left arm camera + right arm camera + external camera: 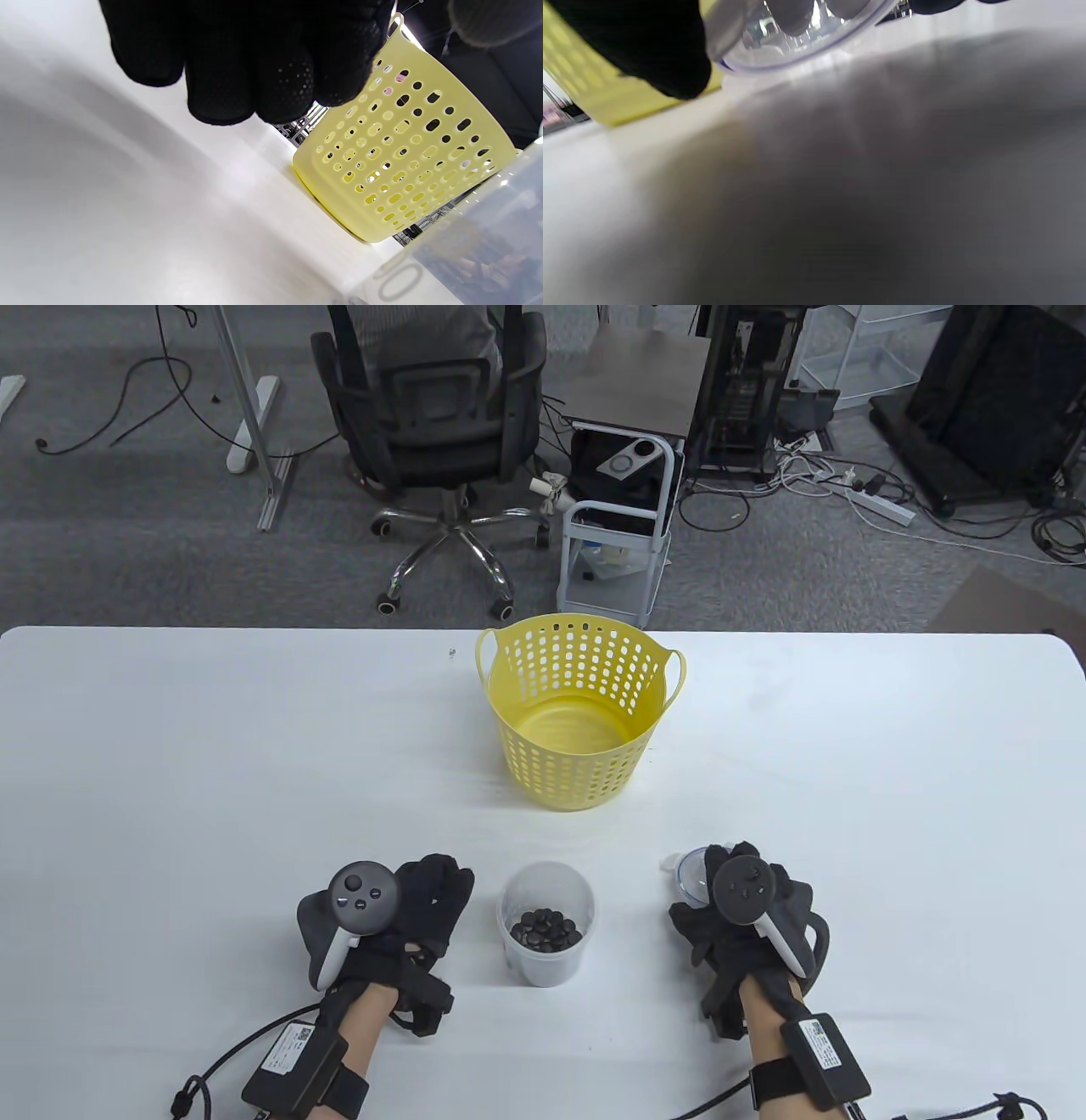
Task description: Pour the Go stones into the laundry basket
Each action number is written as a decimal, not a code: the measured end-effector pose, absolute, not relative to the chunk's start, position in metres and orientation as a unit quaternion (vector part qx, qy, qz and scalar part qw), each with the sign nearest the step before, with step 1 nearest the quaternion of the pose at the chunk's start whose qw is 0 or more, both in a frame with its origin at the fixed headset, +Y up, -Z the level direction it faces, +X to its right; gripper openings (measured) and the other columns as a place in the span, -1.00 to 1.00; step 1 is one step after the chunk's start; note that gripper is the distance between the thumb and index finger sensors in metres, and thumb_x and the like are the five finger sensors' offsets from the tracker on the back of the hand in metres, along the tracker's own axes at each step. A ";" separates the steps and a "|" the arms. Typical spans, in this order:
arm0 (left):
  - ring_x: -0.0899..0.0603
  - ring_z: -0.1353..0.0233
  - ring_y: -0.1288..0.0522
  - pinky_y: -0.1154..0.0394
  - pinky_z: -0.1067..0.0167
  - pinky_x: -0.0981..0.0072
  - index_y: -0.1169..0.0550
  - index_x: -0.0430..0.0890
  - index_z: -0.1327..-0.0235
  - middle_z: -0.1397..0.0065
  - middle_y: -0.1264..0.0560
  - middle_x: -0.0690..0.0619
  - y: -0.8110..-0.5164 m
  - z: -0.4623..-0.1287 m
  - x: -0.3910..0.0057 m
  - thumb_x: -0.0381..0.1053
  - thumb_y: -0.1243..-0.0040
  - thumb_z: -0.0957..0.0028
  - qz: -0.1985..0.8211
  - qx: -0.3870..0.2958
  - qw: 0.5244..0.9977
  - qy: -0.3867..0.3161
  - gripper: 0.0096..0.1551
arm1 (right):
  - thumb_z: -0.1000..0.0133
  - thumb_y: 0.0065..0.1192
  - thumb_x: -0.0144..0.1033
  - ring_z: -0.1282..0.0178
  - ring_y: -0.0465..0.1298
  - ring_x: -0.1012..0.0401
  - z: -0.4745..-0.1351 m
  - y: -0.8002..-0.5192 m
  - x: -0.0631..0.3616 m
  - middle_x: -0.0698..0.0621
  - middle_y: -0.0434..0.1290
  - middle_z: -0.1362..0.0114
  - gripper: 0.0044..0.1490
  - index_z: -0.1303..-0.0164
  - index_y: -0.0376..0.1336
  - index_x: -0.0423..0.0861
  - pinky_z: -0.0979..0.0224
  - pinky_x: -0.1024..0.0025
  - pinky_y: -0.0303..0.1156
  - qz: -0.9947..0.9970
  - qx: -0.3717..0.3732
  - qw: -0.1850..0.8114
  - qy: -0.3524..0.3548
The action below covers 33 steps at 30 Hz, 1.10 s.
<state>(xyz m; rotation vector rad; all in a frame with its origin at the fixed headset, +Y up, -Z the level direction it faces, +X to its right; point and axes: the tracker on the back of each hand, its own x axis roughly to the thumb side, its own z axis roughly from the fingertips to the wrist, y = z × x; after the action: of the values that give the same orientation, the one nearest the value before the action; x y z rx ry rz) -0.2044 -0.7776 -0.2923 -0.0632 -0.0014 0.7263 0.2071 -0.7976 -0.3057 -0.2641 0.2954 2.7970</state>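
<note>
A yellow perforated laundry basket (579, 711) stands upright at the far middle of the white table (170, 780); it also shows in the left wrist view (403, 156). A clear tub (546, 922) with several black Go stones (547, 932) in its bottom stands open between my hands; its wall shows blurred in the left wrist view (479, 254). My left hand (428, 899) rests on the table left of the tub, apart from it, holding nothing. My right hand (725, 891) holds the tub's clear round lid (685, 874) just above the table, right of the tub; the lid shows in the right wrist view (797, 38).
The table's far edge runs just behind the basket. Beyond it stand an office chair (441, 432) and a small white cart (615, 526) on the carpet. A tiny speck (452, 652) lies on the table left of the basket.
</note>
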 end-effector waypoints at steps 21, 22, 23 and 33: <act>-0.17 -0.57 -0.40 -0.34 -0.43 -0.21 -0.24 0.21 -0.52 -0.64 -0.29 0.13 -0.780 -0.295 -0.174 0.36 -0.58 0.27 0.194 -0.142 0.955 -0.176 0.11 | 0.19 0.72 0.07 -0.61 0.20 -0.35 -0.294 -0.778 0.149 -0.16 0.16 -0.67 0.24 -0.56 0.02 -0.02 -0.52 -0.38 0.09 0.939 0.170 0.270 0.129; -0.17 -0.58 -0.39 -0.34 -0.44 -0.21 -0.22 0.21 -0.53 -0.65 -0.28 0.13 -0.780 -0.294 -0.172 0.38 -0.59 0.29 0.192 -0.145 0.953 -0.186 0.15 | 0.19 0.72 0.07 -0.61 0.20 -0.35 -0.293 -0.779 0.146 -0.16 0.16 -0.67 0.25 -0.56 0.02 -0.02 -0.52 -0.38 0.08 0.934 0.176 0.278 0.137; -0.17 -0.59 -0.38 -0.33 -0.44 -0.22 -0.20 0.21 -0.54 -0.66 -0.28 0.13 -0.781 -0.293 -0.170 0.40 -0.58 0.31 0.192 -0.147 0.951 -0.191 0.17 | 0.19 0.71 0.08 -0.61 0.20 -0.35 -0.292 -0.780 0.144 -0.16 0.16 -0.67 0.26 -0.57 0.01 -0.02 -0.52 -0.38 0.08 0.931 0.181 0.284 0.143; -0.20 -0.62 -0.41 -0.36 -0.43 -0.23 -0.11 0.13 -0.57 -0.69 -0.29 0.04 -0.782 -0.284 -0.147 0.50 -0.48 0.32 0.208 -0.143 0.940 -0.231 0.27 | 0.17 0.68 0.09 -0.56 0.30 -0.31 -0.285 -0.787 0.116 -0.18 0.19 -0.64 0.29 -0.57 -0.03 -0.13 -0.50 -0.36 0.14 0.908 0.214 0.335 0.129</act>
<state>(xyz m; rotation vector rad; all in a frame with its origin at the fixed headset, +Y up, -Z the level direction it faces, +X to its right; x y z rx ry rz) -0.1473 -0.7820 -0.2842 -0.2909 -0.4720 0.4248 0.1163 -0.7874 -0.2852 0.5588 0.3370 2.3698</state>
